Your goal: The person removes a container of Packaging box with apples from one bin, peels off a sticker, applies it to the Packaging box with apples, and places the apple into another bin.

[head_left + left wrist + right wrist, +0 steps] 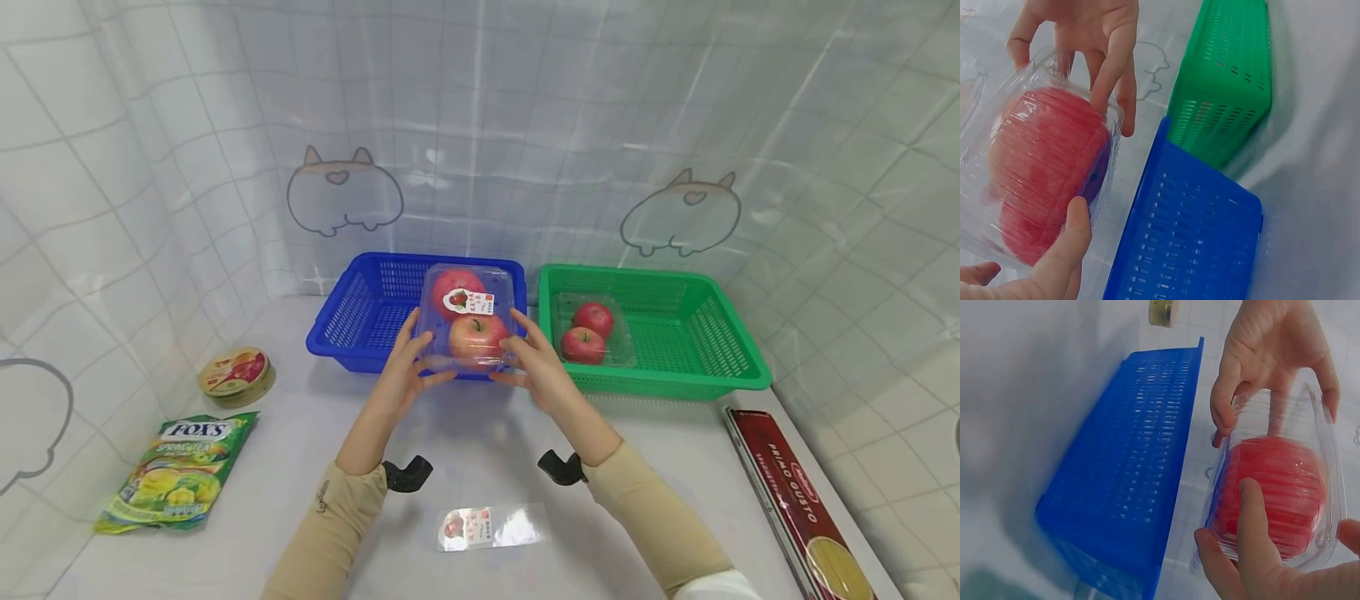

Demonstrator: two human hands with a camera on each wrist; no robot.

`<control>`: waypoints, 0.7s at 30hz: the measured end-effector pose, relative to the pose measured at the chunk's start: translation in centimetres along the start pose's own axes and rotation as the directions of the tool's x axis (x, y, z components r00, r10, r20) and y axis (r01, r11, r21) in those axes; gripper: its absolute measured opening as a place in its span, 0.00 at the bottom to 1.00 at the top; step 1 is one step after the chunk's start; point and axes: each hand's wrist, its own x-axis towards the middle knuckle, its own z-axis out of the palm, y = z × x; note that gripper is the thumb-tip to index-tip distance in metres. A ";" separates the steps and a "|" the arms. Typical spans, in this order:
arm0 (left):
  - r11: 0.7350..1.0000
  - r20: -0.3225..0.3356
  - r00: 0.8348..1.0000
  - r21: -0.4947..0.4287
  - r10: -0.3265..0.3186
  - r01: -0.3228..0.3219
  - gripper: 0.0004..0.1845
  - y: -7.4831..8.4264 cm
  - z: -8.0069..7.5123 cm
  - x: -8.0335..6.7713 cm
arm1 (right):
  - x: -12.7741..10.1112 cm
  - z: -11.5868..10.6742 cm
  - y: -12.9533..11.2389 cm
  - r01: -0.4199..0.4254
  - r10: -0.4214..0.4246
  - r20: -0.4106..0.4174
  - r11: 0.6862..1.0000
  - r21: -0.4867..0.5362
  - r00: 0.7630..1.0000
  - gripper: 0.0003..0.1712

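Observation:
A clear plastic box (467, 313) with two red apples and a printed label is held up over the front of the blue basket (352, 342). My left hand (403, 377) grips its left side, and my right hand (542, 367) holds the right side. In the left wrist view, the left thumb (1063, 256) presses along the box wall, with the right hand (1100, 37) at the opposite side. The right wrist view shows the apples (1275, 494) through the plastic, between the hands.
Right of the blue basket stands a green basket (697, 333) holding another clear apple box (622, 337). A clear strip with a label (491, 527) lies in front. A round tin (236, 377) and Fox's candy bag (180, 472) lie left; a red spaghetti box (798, 500) lies right.

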 end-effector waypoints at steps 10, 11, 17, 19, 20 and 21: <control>0.996 -0.038 0.999 0.086 0.005 -0.002 0.35 0.0 -0.4 0.3 | 1.6 0.6 0.0 -0.047 0.051 -0.084 0.998 0.049 0.995 0.35; 0.994 -0.045 0.999 0.108 0.013 -0.008 0.35 0.0 -0.5 0.3 | 1.8 0.7 0.0 -0.045 0.050 -0.087 0.998 0.052 0.995 0.35; 0.913 -0.167 0.968 0.393 0.186 -0.108 0.35 -0.1 -1.7 -0.1 | 2.8 0.8 0.1 -0.042 0.050 -0.101 0.996 0.081 0.994 0.36; 0.831 -0.217 0.931 0.539 0.292 -0.135 0.34 -0.1 -2.3 -0.2 | 3.3 0.9 0.2 -0.045 0.056 -0.107 0.994 0.100 0.993 0.37; 0.779 -0.238 0.907 0.612 0.347 -0.138 0.33 -0.2 -2.7 -0.2 | 3.5 0.9 0.2 -0.048 0.060 -0.110 0.993 0.111 0.992 0.37; 0.733 -0.257 0.880 0.666 0.399 -0.137 0.32 -0.3 -3.2 -0.2 | 3.7 0.9 0.3 -0.050 0.063 -0.114 0.992 0.117 0.991 0.37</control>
